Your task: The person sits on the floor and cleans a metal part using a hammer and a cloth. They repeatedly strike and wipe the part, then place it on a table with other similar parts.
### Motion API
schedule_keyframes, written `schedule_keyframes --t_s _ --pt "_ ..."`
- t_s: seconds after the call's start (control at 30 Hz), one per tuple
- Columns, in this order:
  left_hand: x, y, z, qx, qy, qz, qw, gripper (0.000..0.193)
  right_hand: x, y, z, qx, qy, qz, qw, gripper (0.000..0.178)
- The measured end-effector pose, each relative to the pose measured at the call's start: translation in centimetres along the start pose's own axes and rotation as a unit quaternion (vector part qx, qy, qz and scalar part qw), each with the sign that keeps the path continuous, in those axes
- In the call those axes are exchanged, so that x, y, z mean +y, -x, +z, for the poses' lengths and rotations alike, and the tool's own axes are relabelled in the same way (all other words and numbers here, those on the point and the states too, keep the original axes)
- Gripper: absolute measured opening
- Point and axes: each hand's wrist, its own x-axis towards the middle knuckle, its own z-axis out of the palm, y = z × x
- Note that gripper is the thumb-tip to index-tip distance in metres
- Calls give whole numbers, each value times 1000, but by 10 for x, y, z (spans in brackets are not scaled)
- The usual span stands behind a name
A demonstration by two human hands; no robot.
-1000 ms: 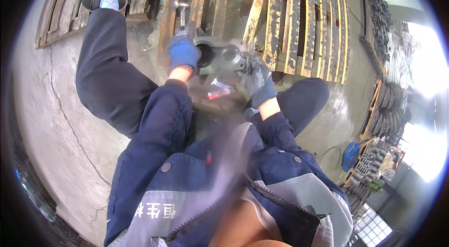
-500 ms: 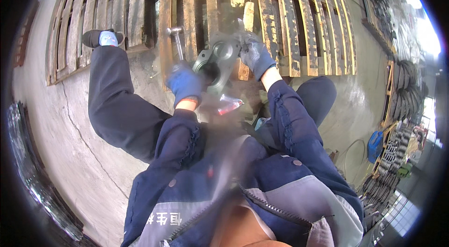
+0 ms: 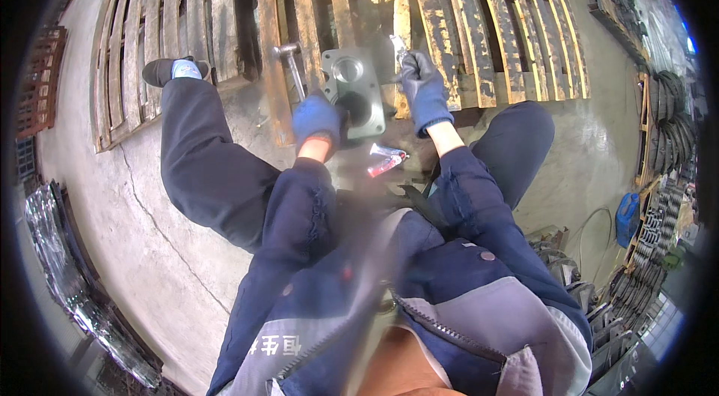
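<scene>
Red-and-clear item (image 3: 387, 161) lying just nearer than a grey metal part (image 3: 368, 83).
The part, with two round hollows, sits between the gloved hands: left hand (image 3: 316, 117), its grip closed round a hammer (image 3: 293, 68); right hand (image 3: 424, 87), its grip narrow, pinching a small shiny piece (image 3: 398, 44). Farther out, a wooden pallet (image 3: 305, 14).

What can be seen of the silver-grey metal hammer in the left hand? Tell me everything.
The silver-grey metal hammer has a short head set crosswise on a straight, slim handle; both look like bare metal. The left hand, in a blue glove, grips the handle's near end and hides it. The head points away from the person, the handle slanting slightly left. In this view it overlaps the weathered wooden pallet; contact cannot be told. It lies left of the grey metal casting with two round openings.
</scene>
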Motion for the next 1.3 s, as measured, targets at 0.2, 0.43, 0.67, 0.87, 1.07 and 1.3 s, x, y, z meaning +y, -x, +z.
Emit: schedule_keyframes --t_s 0.2,0.43,0.67,0.87,1.07,1.3 --pt "1 -1 -2 -40 70 -114 990 51 -55 31 31 37 258 -186 947 28" --pt "-7 -11 6 -47 57 -126 989 56 -91 27 67 -78 456 -138 876 25" --pt "4 -8 -9 -24 75 -112 991 52 -93 14 80 -131 554 -142 810 33" --pt "6 -10 -13 -40 86 -113 989 45 -96 14 85 -146 560 -131 805 28" --pt "7 -12 -11 -35 77 -116 990 45 -100 14 86 -121 556 -188 800 18" --pt "7 -12 -9 -35 76 -115 990 43 -108 13 91 -132 559 -176 799 16"
